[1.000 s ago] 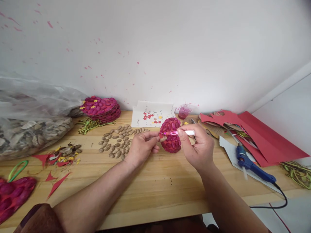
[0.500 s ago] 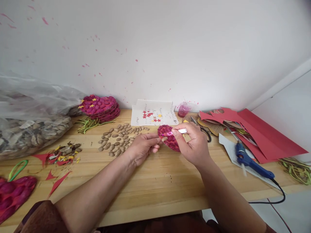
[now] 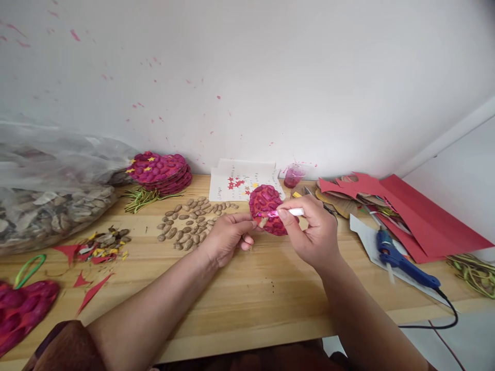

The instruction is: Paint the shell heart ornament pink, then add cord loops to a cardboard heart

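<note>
My left hand (image 3: pixel 228 236) pinches the lower left edge of a magenta, lumpy piece (image 3: pixel 266 198) that looks covered in painted peanut shells. Near those fingertips one pale, unpainted lump (image 3: pixel 263 222) shows on it. A slim brush or pen with a white end (image 3: pixel 296 211) and a pink-stained shaft is gripped by my right hand (image 3: pixel 314 232). Its tip lies against the piece, just above the pale lump; I cannot make out the tip itself. Behind the piece, a white sheet (image 3: pixel 216 191) bears small red and yellow stars. Loose peanuts (image 3: pixel 187 229) lie left of my left hand.
A stack of magenta pieces (image 3: pixel 160 172) and a bag of shells (image 3: pixel 58 211) stand at left, paper scraps (image 3: pixel 102 250) before them. At right lie a blue glue gun (image 3: pixel 410 270) with its cord, red paper (image 3: pixel 433 221) and scissors. A pink-stained cup (image 3: pixel 294 176) stands by the wall.
The magenta piece has tipped up to face me more and now overlaps the white sheet. My right hand has shifted slightly right and down with the brush or pen.
</note>
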The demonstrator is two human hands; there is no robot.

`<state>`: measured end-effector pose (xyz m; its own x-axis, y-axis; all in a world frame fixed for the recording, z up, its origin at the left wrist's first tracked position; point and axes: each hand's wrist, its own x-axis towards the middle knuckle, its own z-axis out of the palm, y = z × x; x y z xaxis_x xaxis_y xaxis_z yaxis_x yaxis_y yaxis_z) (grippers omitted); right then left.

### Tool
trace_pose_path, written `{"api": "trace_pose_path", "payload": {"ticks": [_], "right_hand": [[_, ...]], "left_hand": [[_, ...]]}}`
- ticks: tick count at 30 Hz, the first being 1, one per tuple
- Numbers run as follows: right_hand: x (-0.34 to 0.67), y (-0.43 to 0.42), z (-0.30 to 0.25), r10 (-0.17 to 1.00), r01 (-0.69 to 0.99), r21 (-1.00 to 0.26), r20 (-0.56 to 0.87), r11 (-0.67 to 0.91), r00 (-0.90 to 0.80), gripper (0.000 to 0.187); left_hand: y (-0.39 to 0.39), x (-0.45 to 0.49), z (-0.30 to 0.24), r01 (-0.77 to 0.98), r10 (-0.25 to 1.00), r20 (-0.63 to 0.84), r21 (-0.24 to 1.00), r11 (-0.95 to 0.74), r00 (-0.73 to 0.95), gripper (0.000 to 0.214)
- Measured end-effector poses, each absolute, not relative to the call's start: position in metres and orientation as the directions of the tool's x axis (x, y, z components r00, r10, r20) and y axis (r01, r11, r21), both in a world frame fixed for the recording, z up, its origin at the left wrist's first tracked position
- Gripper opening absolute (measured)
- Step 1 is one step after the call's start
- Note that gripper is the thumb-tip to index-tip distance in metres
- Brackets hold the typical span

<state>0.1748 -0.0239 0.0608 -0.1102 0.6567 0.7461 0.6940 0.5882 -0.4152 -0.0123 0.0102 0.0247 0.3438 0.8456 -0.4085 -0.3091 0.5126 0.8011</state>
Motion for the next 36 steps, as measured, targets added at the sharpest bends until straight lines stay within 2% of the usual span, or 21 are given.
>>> {"api": "trace_pose_path", "payload": {"ticks": [7,36], "right_hand": [[0.1733,-0.0235,0.059,0.656,0.668,-0.434,0.748,0.604,-0.107,0.005],[0.1765,-0.0219,0.0573,0.636,0.673,-0.432,0.768,0.6,-0.075,0.006]], "left_hand": [[0.0078,-0.0124,0.0258,-0.318,0.873,-0.345,0.832,0.454,0.344,0.017],[0.0086,-0.0124,0.0236,-0.393,0.891,-0.311,0.813,0.429,0.33,0.02]]}}
